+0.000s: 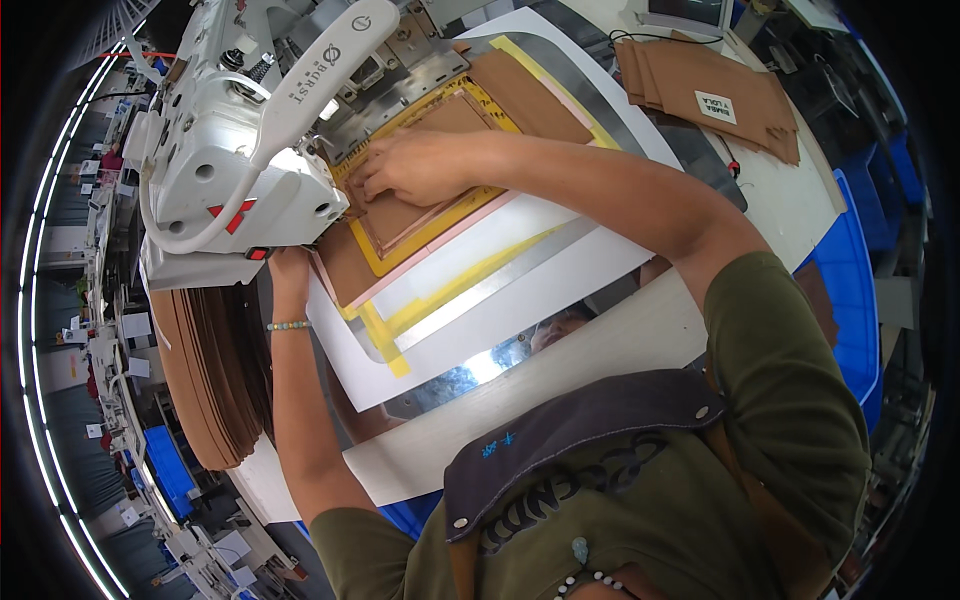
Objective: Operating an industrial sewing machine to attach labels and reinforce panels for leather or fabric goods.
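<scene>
My right hand (425, 165) lies just right of the sewing machine's white head (240, 190), fingers bent and reaching down at the brown panel (405, 215) inside the yellow-bordered frame (378, 262). The fingers are loosely curled rather than spread flat; whether they pinch an edge or merely press, I cannot tell. My left hand (290, 268) is at the lower edge of the machine's head, its fingers mostly hidden there — so its grip I cannot tell at all.

The panel and frame sit to the right of the machine's head, with the frame's near corner pointing below it. I judge the step in hand to be seating or smoothing the work in the frame; the next move seems to call for lining up the edges, then drawing my fingers clear of the machine's head.

Room is tight on the left: the head crowds my left wrist, and a stack of brown pieces (215, 380) stands directly below the head. Farther right of the head, past the frame, the white sheet (360, 385) and table edge (640, 325) leave me more space to withdraw — well short of the brown pouches (665, 85) at the far right of the head.
</scene>
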Motion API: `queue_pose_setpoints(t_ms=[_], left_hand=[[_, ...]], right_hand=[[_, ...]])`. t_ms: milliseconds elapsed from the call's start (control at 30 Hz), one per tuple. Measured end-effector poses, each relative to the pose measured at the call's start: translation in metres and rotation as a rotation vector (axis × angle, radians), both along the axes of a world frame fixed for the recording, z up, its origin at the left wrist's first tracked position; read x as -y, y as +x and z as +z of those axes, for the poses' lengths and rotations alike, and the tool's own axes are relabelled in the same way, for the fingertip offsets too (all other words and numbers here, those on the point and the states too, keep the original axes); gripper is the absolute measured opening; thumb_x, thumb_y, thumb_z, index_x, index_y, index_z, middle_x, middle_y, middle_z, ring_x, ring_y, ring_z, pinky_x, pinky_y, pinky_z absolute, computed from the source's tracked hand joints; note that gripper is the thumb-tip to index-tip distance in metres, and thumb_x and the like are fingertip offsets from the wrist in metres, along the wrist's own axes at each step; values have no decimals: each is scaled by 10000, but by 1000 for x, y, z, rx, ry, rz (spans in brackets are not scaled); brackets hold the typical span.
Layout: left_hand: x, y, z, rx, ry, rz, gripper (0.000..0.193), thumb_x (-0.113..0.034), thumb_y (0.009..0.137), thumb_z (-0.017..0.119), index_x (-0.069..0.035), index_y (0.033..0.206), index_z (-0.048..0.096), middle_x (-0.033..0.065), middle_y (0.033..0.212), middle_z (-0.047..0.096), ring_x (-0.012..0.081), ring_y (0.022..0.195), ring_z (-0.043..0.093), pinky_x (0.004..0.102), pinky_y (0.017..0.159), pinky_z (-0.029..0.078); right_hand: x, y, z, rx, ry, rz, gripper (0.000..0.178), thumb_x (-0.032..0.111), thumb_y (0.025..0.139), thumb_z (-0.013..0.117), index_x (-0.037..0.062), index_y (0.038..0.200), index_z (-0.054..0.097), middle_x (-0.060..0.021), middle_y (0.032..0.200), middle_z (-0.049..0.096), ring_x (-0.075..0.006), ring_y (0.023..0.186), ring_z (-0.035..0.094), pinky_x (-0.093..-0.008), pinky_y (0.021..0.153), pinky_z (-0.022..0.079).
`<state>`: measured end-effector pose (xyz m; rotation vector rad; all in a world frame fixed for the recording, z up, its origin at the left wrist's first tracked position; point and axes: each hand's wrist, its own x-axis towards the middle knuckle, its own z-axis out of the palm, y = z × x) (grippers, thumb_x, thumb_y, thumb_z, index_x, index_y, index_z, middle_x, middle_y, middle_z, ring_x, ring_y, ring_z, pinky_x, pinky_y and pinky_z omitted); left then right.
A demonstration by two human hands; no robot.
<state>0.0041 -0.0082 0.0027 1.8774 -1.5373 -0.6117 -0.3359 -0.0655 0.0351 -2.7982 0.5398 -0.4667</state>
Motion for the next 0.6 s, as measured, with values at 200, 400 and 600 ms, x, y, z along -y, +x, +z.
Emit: queue_pose_setpoints(t_ms=[200, 400, 600], left_hand=[[-26, -7, -4, -334, -152, -126, 208, -53, 1079, 590, 66, 1186, 724, 44, 1095, 760, 98, 998, 659, 280, 895, 492], [-47, -20, 6, -314, -122, -222, 241, -67, 1090, 598, 71, 1234, 733, 27, 1111, 754, 74, 1004, 638, 259, 907, 485], [-70, -42, 20, -249, -104, -278, 249, -98, 1099, 627, 23, 1277, 752, 35, 1132, 755, 88, 1050, 644, 250, 956, 480]], right_hand=[[-14, -5, -5, 83, 30, 67, 440, 28, 898, 612, 88, 1301, 778, -35, 1489, 678, -307, 1346, 568, -454, 1142, 490], [-30, -9, -8, 133, 15, 100, 440, 32, 889, 627, 78, 1300, 778, -58, 1451, 700, -309, 1341, 583, -464, 1132, 506], [-45, -19, -7, 110, -143, 135, 399, 83, 949, 644, 94, 1333, 750, -68, 1430, 707, -295, 1341, 591, -459, 1137, 499]])
